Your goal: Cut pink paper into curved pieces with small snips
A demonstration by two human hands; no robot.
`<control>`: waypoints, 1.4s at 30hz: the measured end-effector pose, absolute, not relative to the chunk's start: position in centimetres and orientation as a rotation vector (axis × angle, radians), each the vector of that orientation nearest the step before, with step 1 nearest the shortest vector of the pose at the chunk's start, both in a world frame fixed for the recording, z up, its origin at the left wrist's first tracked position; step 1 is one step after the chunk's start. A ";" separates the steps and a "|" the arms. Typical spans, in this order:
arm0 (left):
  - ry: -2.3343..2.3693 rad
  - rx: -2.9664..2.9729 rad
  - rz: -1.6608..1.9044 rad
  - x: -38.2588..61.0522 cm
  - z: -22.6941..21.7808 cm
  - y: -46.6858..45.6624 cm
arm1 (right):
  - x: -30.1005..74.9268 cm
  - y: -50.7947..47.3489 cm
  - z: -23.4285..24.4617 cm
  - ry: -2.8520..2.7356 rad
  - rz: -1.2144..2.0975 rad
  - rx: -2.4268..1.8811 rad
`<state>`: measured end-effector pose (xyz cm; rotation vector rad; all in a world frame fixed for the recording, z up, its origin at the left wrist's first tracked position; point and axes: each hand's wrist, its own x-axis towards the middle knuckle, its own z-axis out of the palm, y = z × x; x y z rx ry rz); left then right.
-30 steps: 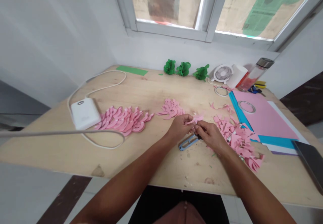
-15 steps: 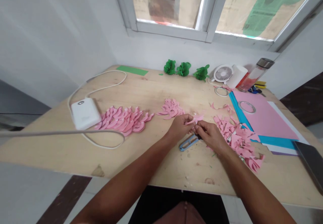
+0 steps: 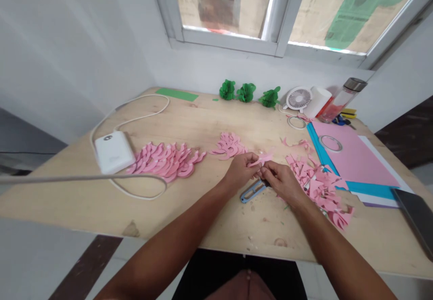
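Between both hands is a small pink paper cut-out (image 3: pixel 265 158), its upper end sticking out above the fingertips. My left hand (image 3: pixel 241 171) pinches it from the left, thumb against fingers. My right hand (image 3: pixel 280 178) is closed at the lower right side of the same paper, fingertips touching those of the left. Just below the hands lies a blue tool with a long slotted handle (image 3: pixel 251 192); its dark end is partly hidden by my right hand. A small cluster of curved pink paper pieces (image 3: pixel 230 145) rests just beyond my left hand.
Pink paper scraps (image 3: pixel 321 191) are heaped right of my right hand. Overlapping pink strips (image 3: pixel 169 161) lie left, beside a white power bank (image 3: pixel 115 152) with a looping cable. Coloured sheets (image 3: pixel 365 160), a phone (image 3: pixel 414 219), a fan (image 3: pixel 299 99) and green paper ornaments (image 3: pixel 246 92) surround the workspace.
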<state>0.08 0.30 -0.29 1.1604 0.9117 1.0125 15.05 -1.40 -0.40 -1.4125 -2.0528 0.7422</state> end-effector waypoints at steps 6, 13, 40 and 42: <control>0.920 1.174 1.025 0.1 -0.4 0.3 | 15.0 -1.3 -0.4 -2.026 0.756 -1.405; 0.927 1.168 1.030 0.1 -0.4 0.3 | 15.0 -1.4 -0.4 -1.980 0.759 -1.389; 0.895 1.102 1.050 0.0 0.5 -0.1 | 15.0 -1.5 -0.9 -1.799 0.918 -1.340; 0.903 1.101 1.048 0.0 0.5 -0.1 | 15.0 -1.6 -0.9 -1.795 0.938 -1.327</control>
